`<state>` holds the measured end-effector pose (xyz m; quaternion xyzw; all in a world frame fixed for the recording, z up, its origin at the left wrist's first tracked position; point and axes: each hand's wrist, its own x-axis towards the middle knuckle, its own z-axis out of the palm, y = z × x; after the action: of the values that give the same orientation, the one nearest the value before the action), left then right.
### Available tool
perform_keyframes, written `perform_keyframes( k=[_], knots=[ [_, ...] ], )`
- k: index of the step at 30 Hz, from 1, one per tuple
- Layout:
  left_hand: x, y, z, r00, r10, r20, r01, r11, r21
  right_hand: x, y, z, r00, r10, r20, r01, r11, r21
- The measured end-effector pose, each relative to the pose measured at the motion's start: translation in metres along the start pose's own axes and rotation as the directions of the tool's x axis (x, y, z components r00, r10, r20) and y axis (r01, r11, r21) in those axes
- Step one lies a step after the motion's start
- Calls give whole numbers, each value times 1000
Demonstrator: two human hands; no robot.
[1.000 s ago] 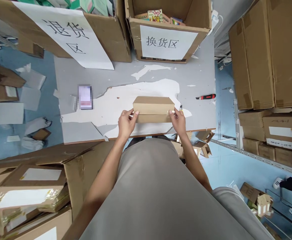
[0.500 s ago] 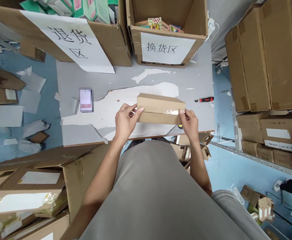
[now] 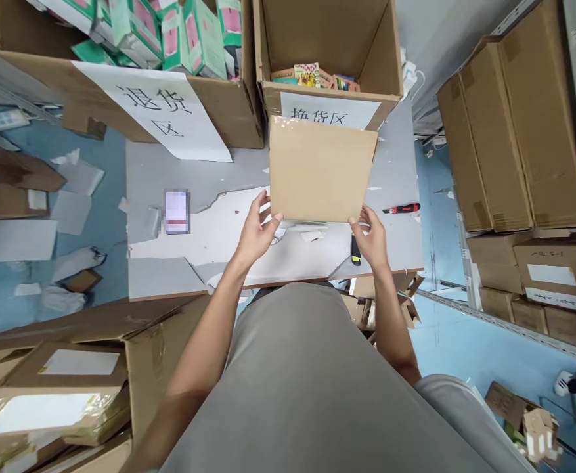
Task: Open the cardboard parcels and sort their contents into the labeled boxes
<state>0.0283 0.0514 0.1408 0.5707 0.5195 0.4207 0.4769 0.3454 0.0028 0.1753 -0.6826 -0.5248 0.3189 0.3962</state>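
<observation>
I hold a flat brown cardboard box (image 3: 320, 169) up over the grey table (image 3: 199, 174), its broad face turned toward me. My left hand (image 3: 257, 230) pinches its lower left corner. At the lower right corner my right hand (image 3: 371, 236) grips the box too. A black marker-like object (image 3: 355, 249) lies on the table just under my right hand. The box hides part of the paper label on the open carton (image 3: 330, 56) behind it.
A second labelled carton (image 3: 120, 79), full of green packets, stands at the back left. A red utility knife (image 3: 402, 209) lies near the table's right edge. A small card (image 3: 176, 211) lies at the left. Stacked cartons (image 3: 514, 125) fill the right; box scraps litter the blue floor.
The box lay flat on the table between both hands; it has been lifted and tipped upright, so its broad face now shows. The marker-like object under it has come into view.
</observation>
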Motion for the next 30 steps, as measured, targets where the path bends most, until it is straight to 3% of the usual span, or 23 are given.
perform_keyframes(
  k=[3,6,11,14,17,20,24,30],
  knots=[
    [23,-28,0,998,62,-22,-60,993,101,27,35,22,997,-36,63,34,999,30],
    [43,-49,4,994,50,-92,-30,980,198,56,64,49,997,-16,72,12,998,62],
    [88,-81,12,987,18,-158,12,982,187,116,95,81,997,-10,75,0,992,129],
    [120,-101,13,988,-70,-140,104,963,249,148,107,90,995,22,101,-29,997,69],
    [136,-119,16,981,-172,-91,191,935,298,161,117,97,972,143,188,-129,988,-83],
    [131,-133,22,960,-275,-51,278,917,286,148,126,107,923,281,262,-237,953,-187],
    [102,-148,29,883,-467,-54,462,843,276,116,137,118,900,340,273,-290,934,-209],
    [63,-157,34,849,-525,-57,515,800,307,91,150,116,892,348,290,-299,933,-202]
  ],
)
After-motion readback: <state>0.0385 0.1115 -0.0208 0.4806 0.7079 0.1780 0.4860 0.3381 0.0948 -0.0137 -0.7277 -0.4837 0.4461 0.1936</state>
